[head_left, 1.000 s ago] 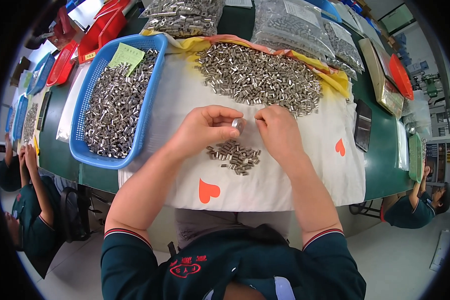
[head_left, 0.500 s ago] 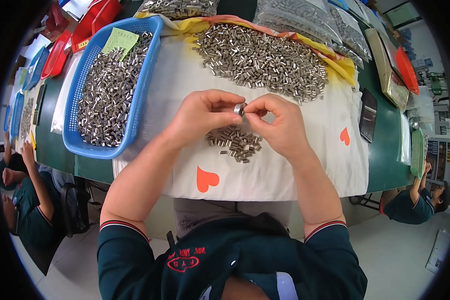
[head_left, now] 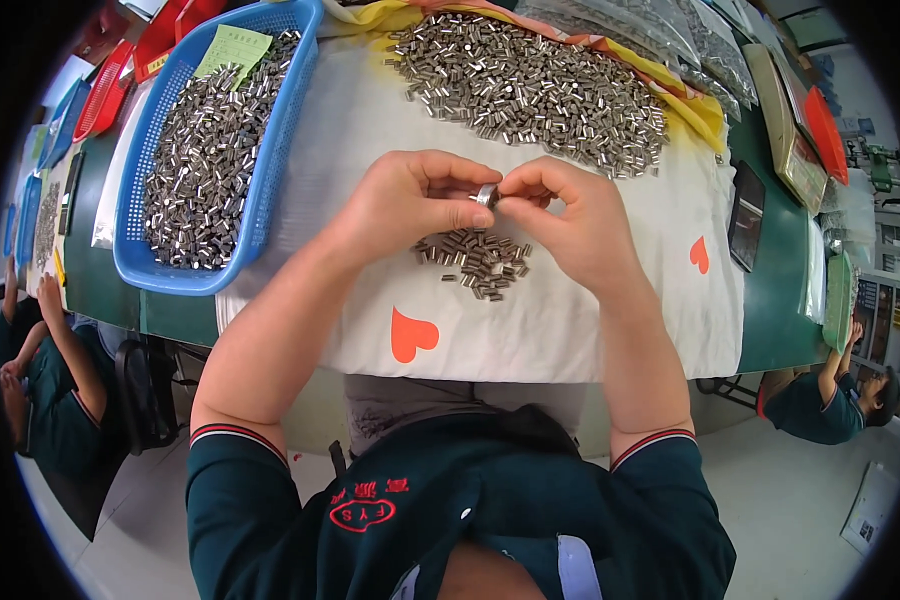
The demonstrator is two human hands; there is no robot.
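Above the white cloth [head_left: 555, 345], my left hand [head_left: 395, 205] is closed, pinching a small round metal ring [head_left: 486, 196] between thumb and fingers. Against the right side of that ring, my right hand [head_left: 585, 220] has its thumb and fingertips pressed together. What those fingertips hold, if anything, is hidden. Just below both hands lies a small loose pile of short metal pins [head_left: 485, 265]. Beyond them spreads a much larger heap of similar metal pins [head_left: 530, 90].
At the left stands a blue plastic basket [head_left: 273, 150] full of metal pins, with a green paper slip [head_left: 232, 50] on top. A dark phone [head_left: 746, 215] lies right of the cloth, near a red tray [head_left: 820, 135]. Co-workers sit at both sides.
The view has shifted slightly, so table things sit higher in the picture. Both hands keep their pinch at the ring, with little change in pose.
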